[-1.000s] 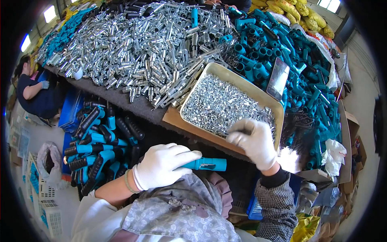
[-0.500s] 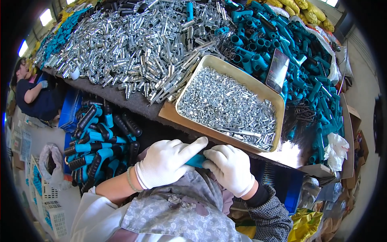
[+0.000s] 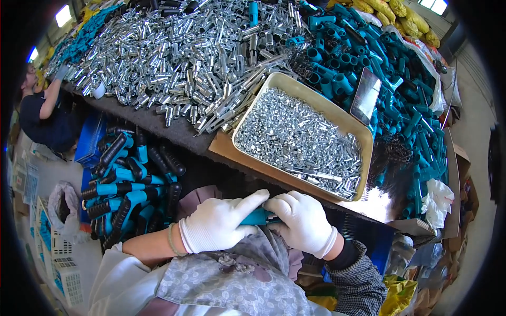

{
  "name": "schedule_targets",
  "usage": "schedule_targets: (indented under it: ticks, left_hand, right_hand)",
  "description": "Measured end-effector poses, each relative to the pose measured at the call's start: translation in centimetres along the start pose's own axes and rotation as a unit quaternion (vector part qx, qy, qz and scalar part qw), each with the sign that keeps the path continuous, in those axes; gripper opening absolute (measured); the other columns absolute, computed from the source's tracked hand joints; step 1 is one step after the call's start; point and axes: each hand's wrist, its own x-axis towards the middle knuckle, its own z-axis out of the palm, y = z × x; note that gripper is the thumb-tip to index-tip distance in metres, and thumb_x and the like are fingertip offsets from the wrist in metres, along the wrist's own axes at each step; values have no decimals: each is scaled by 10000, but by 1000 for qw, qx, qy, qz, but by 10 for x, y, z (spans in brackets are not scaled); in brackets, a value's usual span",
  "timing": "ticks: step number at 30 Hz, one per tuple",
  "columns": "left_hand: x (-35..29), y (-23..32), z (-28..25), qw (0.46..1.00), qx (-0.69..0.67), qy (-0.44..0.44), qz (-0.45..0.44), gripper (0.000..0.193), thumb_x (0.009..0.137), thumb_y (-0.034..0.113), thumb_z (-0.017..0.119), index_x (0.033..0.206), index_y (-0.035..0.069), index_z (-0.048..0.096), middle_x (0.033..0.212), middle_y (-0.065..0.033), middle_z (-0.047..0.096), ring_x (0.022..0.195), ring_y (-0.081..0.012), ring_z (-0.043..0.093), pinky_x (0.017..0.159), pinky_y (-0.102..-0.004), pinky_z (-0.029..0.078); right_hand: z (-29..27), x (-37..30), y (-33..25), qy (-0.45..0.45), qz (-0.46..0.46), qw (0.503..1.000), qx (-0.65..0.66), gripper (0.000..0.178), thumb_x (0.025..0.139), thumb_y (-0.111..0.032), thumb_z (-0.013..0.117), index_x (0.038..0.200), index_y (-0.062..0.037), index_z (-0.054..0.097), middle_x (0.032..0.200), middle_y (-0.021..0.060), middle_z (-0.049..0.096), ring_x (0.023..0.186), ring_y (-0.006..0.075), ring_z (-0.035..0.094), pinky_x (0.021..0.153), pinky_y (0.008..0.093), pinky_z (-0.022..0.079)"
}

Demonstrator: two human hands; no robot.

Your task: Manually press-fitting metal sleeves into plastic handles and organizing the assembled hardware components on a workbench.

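Gloved fingers of both hands close together on one teal plastic piece (image 3: 259, 216), held low over the lap, just in front of the near edge of the table (image 3: 174, 139); the left hand (image 3: 219, 227), in a white glove, wraps its palm round the piece's left end with the forefinger stretched along the top; the right hand (image 3: 303, 224), also white-gloved, is curled over the right end, so only a short stretch of teal shows between the two gloves; whether anything small is pinched under the right fingertips cannot be told.

Just beyond the hands, a shallow tan metal tray (image 3: 363, 134) sits tilted on the table edge, filled with small silvery metal bits (image 3: 295, 139); a dark flat phone (image 3: 366, 96) leans at the tray's far right corner. Behind the tray, a wide heap of silvery metal tubes (image 3: 174, 58) covers the left of the table; a heap of teal plastic parts (image 3: 400, 100) covers the right. Below the table on the left lies a pile of teal handles with black grips (image 3: 126, 184); farther left, another person (image 3: 45, 113) in dark clothing reaches up to the table's end.
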Motion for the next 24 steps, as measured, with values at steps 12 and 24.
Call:
schedule_targets:
  ticks: [12, 24]
  left_hand:
    - [9, 1, 1, 999, -16, 43, -14, 489, 754, 141, 785, 1204, 85, 600, 1094, -136, 685, 977, -333, 680, 835, -404, 550]
    - [3, -6, -6, 988, -110, 91, -52, 420, 766, 115, 794, 1158, 90, 648, 1077, -128, 690, 952, -341, 686, 816, -369, 556]
  right_hand:
    - [-29, 35, 49, 243, 78, 966, -29, 140, 794, -141, 747, 902, -62, 704, 881, 116, 676, 855, 322, 638, 776, 407, 505]
    - [-29, 22, 80, 306, 169, 935, -65, 88, 846, -80, 658, 904, -46, 714, 809, 128, 634, 796, 344, 618, 712, 415, 495]
